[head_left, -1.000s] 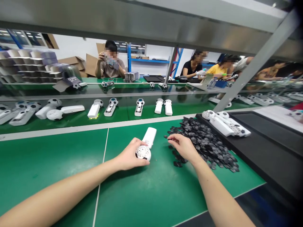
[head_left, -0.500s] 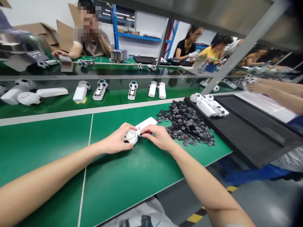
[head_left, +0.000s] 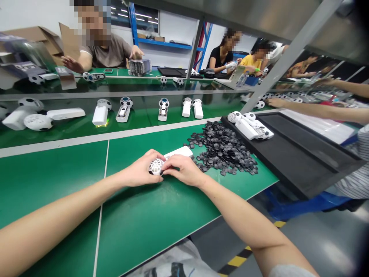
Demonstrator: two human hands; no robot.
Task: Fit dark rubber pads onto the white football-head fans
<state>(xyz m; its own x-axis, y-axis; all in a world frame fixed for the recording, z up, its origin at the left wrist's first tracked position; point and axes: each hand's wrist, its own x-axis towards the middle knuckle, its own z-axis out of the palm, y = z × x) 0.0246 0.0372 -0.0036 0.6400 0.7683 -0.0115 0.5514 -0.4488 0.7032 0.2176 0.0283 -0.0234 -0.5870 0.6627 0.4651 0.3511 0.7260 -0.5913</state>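
Observation:
My left hand (head_left: 145,168) is closed round the ball-shaped head of a white handheld fan (head_left: 157,167), whose open lattice faces up and has black football patches at its lower edge. The fan's white handle (head_left: 184,151) points away to the right, partly behind my right hand. Thumb and fingers of my right hand (head_left: 181,169) are pinched at the right side of the head, with a small black piece mostly hidden under the fingertips. Just beyond that hand, a heap of small black pieces (head_left: 225,148) lies on the green table (head_left: 138,223).
A black tray (head_left: 300,150) holds several white fan parts (head_left: 250,129) at its corner. Along the green conveyor (head_left: 144,111) stand more football fans (head_left: 163,109). A slanted metal post (head_left: 288,57) rises behind the tray. A co-worker's arm (head_left: 314,109) reaches in from the right.
My right hand has moved left from the handle's near end to the ball head, carrying the small black piece. A co-worker's arm at right has shifted toward the conveyor.

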